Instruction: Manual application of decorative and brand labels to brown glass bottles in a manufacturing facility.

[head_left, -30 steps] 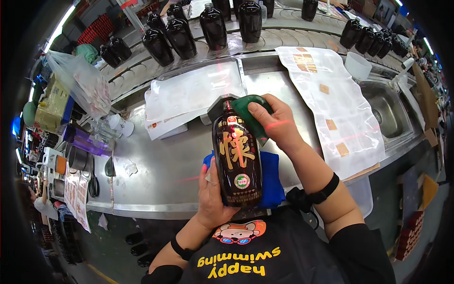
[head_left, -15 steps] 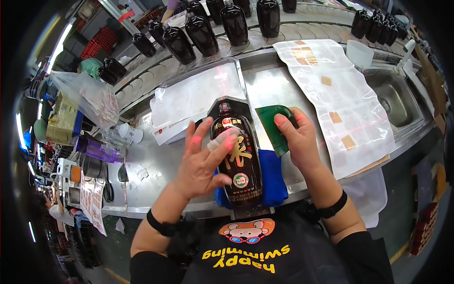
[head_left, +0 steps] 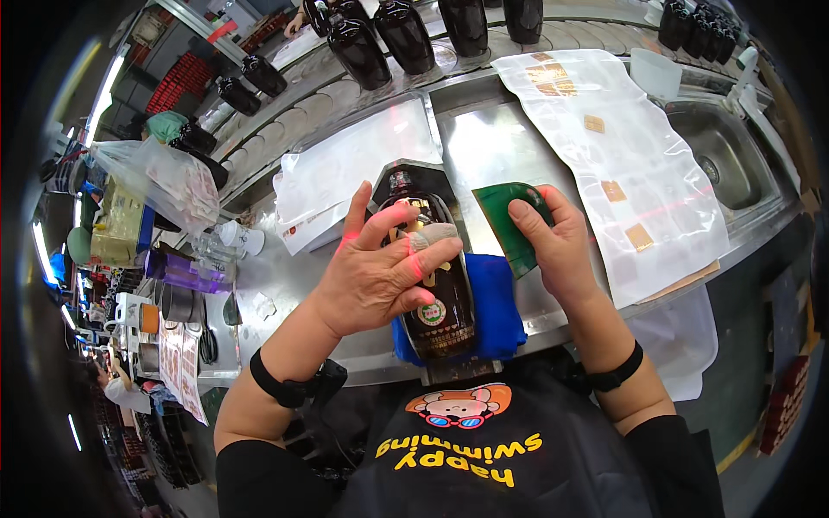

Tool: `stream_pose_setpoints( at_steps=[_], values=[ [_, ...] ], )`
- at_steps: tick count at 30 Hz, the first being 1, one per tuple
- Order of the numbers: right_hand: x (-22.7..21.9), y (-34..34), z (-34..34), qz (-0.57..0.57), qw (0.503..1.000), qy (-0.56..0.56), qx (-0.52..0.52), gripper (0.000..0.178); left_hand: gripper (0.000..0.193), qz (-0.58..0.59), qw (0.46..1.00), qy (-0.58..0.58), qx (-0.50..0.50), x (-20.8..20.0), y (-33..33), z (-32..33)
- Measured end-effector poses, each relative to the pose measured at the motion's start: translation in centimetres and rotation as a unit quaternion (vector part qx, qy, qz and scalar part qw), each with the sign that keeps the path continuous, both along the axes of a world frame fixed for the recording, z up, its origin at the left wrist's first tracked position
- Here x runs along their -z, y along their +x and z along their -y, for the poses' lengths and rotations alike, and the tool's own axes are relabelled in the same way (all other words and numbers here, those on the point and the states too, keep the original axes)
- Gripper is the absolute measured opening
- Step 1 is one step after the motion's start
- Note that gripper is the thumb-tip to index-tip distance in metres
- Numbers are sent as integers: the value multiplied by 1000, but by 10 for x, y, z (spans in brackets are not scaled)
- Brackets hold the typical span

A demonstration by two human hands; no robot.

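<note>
Bottle [head_left: 429, 272] lying flat is the landmark here: a dark brown one with a gold and red label, resting lengthwise on a blue cloth [head_left: 501, 306] at the near edge of the steel counter [head_left: 285, 285], its neck pointing away from the person. The left hand [head_left: 380, 272] lies over the bottle's upper half, fingers spread and only lightly curled, pressing rather than gripping; one finger wears a bandage. Just right of the bottle, the right hand [head_left: 557, 246] rests flat on a green pad [head_left: 509, 220], fingers bent over its edge.

Rolling looks the likeliest trouble. The round body sits on soft cloth at the counter's rim, held only by an open palm, so a slip of that hand could send the bottle off the near edge toward the person's lap. Glossy glass would make such a slip easier. Beyond the bottle, clear plastic sheets [head_left: 622, 164] cover the counter, and a careless sweep of the right hand could drag them. Farther off stand more dark bottles [head_left: 406, 39] in a row, well apart.
</note>
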State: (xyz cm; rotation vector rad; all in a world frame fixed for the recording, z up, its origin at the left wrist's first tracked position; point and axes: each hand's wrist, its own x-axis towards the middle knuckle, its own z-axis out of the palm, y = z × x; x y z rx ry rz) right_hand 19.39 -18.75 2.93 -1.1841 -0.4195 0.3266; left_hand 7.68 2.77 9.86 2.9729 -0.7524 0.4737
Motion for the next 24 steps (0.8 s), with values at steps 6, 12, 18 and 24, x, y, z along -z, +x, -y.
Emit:
stream_pose_setpoints(
  at_steps=[6, 12, 18, 24],
  values=[
    [-4, -3, 11, -3, 1000, -12, -12, 19, 57, -7, 1000, 13, 1, 2, -12, 16],
    [-8, -6, 14, -15, 999, -22, -35, 20, 57, -27, 999, -25, 26, 6, -18, 20],
    [-4, -6, 13, -3, 999, -35, -27, 20, 59, 3, 996, -82, -19, -2, 10, -4],
    [-3, -6, 11, 2, 998, -36, -53, 20, 38, -11, 975, -217, -55, -4, 22, -14]
  ],
)
